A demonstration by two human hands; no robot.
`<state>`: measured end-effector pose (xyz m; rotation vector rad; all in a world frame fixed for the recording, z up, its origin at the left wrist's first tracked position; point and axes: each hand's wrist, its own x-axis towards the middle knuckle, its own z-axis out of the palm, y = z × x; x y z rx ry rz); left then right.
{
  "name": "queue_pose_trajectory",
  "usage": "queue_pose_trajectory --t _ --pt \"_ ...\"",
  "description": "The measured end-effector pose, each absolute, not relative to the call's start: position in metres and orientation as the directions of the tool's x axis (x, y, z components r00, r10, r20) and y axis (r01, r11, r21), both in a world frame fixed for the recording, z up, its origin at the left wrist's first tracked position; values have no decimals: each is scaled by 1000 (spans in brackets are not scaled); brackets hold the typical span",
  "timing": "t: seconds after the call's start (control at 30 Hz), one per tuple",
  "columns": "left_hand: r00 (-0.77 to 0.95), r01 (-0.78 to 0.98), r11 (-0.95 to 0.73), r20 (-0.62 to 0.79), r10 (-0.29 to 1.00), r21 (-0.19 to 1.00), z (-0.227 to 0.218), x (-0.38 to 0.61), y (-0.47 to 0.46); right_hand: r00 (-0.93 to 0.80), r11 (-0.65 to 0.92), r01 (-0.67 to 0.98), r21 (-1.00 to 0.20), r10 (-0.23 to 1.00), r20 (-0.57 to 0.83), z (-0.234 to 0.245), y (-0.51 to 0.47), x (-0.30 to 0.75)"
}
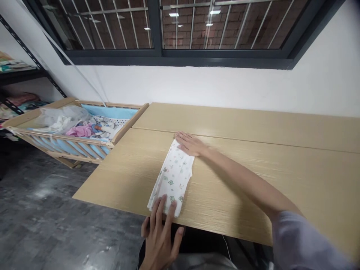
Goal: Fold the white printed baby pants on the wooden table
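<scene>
A small white cloth with a printed pattern [172, 178] lies folded into a long strip on the wooden table [253, 187], running from the front edge toward the middle. My left hand [161, 234] rests flat on its near end at the table's edge, fingers spread. My right hand [190, 143] is stretched out and lies flat on the far end of the cloth, fingers together and extended. Neither hand grips anything.
A wooden baby crib [70, 131] with blue lining and a pile of clothes stands to the left of the table. Shelves with fabric [17, 86] stand at the far left. A white wall with a barred window [174, 30] is behind. The floor is dark grey.
</scene>
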<state>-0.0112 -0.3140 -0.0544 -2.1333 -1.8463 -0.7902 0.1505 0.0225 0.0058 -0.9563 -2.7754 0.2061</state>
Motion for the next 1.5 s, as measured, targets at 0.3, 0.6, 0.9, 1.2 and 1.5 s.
queue_pose_trajectory --t 0.3,0.6,0.9,1.2,1.5 --pt "242 888 -429 623 744 168 -18 -69 -292 -967 968 96 -232 146 208 33 -171 163" --pt "438 764 -615 545 715 194 -15 -44 -287 -872 922 387 -19 372 318 4 -236 212" --pt "565 607 -744 508 651 279 5 -37 -297 -805 885 462 -56 445 392 3 -267 232" --pt "301 592 -675 656 692 440 59 -40 -229 -654 764 542 -350 645 396 97 -194 219" --pt "118 847 -205 203 972 491 92 -23 -57 -499 543 669 -507 834 235 75 -23 186"
